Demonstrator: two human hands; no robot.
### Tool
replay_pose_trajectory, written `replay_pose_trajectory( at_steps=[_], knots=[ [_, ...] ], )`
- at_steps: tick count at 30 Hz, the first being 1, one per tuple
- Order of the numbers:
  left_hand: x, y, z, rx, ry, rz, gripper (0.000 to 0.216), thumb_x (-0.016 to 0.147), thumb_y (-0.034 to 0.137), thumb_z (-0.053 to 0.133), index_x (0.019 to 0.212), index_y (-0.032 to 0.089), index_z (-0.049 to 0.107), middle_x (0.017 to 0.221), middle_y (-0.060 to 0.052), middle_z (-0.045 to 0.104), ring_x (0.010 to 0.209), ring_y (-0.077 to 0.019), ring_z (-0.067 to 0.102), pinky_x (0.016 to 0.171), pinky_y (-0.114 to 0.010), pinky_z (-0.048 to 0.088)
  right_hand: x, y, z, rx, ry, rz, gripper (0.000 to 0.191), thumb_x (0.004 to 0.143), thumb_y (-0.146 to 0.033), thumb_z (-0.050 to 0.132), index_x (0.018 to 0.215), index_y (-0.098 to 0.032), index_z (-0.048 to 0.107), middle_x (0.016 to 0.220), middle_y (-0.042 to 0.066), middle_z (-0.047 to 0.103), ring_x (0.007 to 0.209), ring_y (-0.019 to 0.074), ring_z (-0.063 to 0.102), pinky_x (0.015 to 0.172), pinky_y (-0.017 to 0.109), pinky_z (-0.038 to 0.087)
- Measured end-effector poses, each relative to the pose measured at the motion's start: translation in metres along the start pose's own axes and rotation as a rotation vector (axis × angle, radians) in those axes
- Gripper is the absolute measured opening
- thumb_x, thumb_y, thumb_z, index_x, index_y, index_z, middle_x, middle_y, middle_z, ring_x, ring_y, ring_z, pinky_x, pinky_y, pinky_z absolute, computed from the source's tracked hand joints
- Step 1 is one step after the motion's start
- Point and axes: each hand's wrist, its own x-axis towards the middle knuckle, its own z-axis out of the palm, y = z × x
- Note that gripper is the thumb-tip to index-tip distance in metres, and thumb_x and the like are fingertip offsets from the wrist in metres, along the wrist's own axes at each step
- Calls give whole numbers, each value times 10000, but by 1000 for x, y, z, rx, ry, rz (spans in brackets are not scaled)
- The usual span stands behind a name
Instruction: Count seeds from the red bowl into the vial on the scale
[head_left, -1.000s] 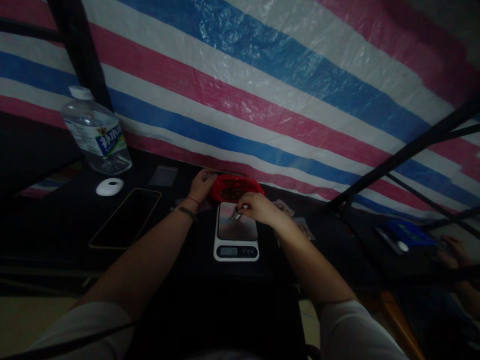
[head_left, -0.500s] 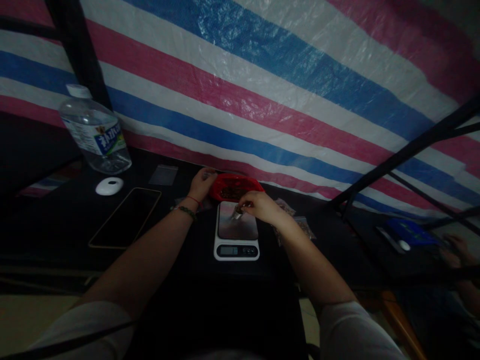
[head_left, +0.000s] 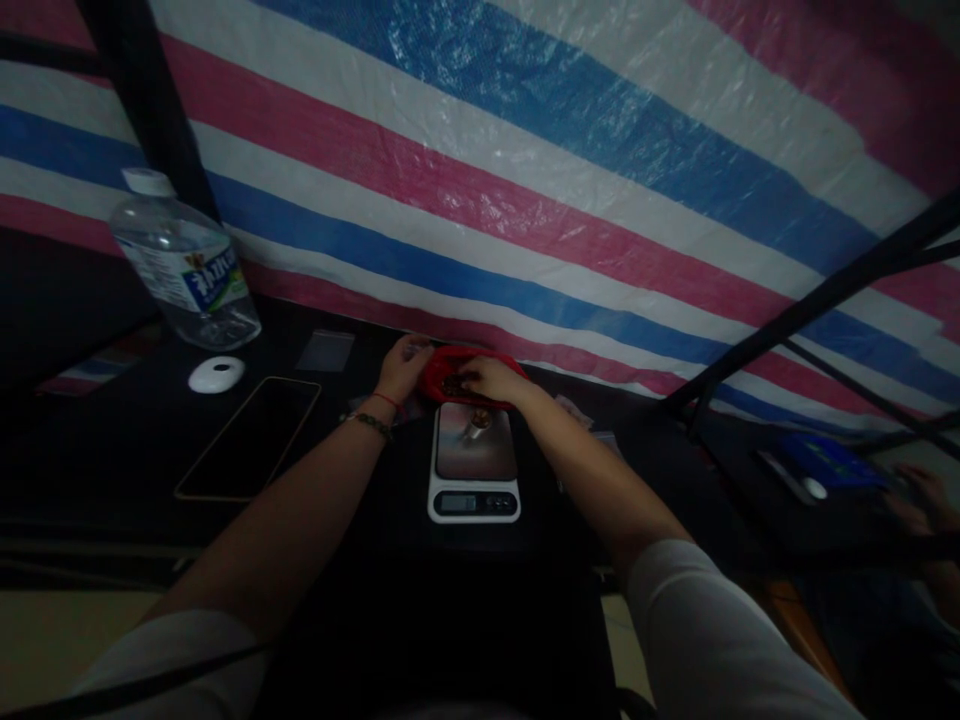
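While the metal cup (head_left: 478, 427) stands mouth-up, long axis vertical, the right hand (head_left: 493, 380) is in the red tray (head_left: 434, 377); finger closure indeterminable.

A makeshift work corner is shown, of the kind used for weighing and packing, though its exact type cannot be told. The far side is closed by a striped plastic sheet (head_left: 510, 200) in red, blue and white, and dark metal bars (head_left: 802, 305) are seen at left and right. On the black counter (head_left: 105, 455), a digital scale (head_left: 474, 462), a red tray (head_left: 433, 378) and a small clear bag (head_left: 325, 350) are placed. At right, another person's hands (head_left: 915, 505) are dimly seen.
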Motion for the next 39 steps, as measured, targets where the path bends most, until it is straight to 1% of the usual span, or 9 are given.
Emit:
replay_pose_trajectory(
  at_steps=[3, 6, 11, 17, 20, 24, 31, 35, 39],
  knots=[
    [-1, 1, 0, -19, 7, -17, 303, 681, 367, 662, 920, 184, 628, 829, -26, 640, 756, -164, 593, 739, -296, 481, 12, 3, 8, -24, -85, -41, 267, 812, -222, 611, 1064, -167, 682, 1074, 73, 686, 952, 177, 623, 857, 250, 439],
    [-1, 0, 0, -25, 12, -13, 305, 679, 363, 664, 924, 185, 631, 853, -30, 646, 774, -167, 596, 753, -298, 481, 17, 3, 11, -57, -119, -25, 263, 789, -219, 627, 1040, -175, 691, 1050, 66, 693, 928, 177, 625, 837, 238, 437],
    [1, -2, 0, -15, 2, -6, 311, 683, 372, 664, 927, 182, 636, 862, -34, 646, 778, -169, 594, 751, -300, 480, 16, 3, 10, -92, -121, 24, 211, 767, -158, 616, 953, -179, 713, 962, 46, 710, 841, 156, 633, 779, 221, 438],
    [1, -3, 1, -41, 17, -18, 327, 671, 373, 664, 935, 183, 630, 862, -36, 646, 777, -173, 595, 739, -300, 481, 11, 2, 8, -24, -134, -2, 289, 726, -195, 657, 1011, -183, 698, 970, 40, 707, 816, 147, 629, 737, 204, 443],
    [1, -3, 0, -30, 15, -20, 330, 672, 379, 665, 936, 184, 634, 855, -34, 646, 770, -173, 594, 728, -298, 479, 11, 4, 10, -46, -153, 30, 246, 723, -166, 635, 956, -182, 713, 937, 34, 712, 797, 146, 630, 720, 200, 438],
    [1, -2, -1, -28, 8, -13, 333, 674, 384, 663, 937, 182, 631, 857, -36, 647, 781, -172, 594, 737, -294, 477, 13, 7, 11, -60, -131, 59, 235, 736, -125, 596, 929, -181, 718, 899, 22, 715, 778, 136, 628, 711, 193, 431],
    [-1, -1, -1, -21, 3, -11, 328, 689, 374, 655, 947, 174, 628, 865, -35, 649, 774, -170, 596, 746, -298, 478, 7, 13, 2, -106, -27, 106, 200, 737, -183, 633, 918, -191, 718, 945, 29, 711, 835, 163, 633, 738, 217, 438],
    [-1, 1, 0, -7, 5, -2, 323, 694, 373, 654, 941, 168, 628, 861, -41, 647, 783, -176, 598, 755, -304, 478, 1, 15, 1, -100, -106, 90, 258, 727, -180, 631, 973, -201, 708, 993, 32, 706, 876, 168, 633, 782, 220, 441],
    [0, 1, 0, -25, 10, -10, 312, 682, 359, 658, 929, 171, 627, 862, -37, 646, 784, -172, 595, 761, -303, 476, 0, 15, 6, -74, -136, 64, 369, 694, -173, 652, 1062, -196, 679, 1058, 41, 690, 915, 178, 628, 800, 219, 443]
  ],
)
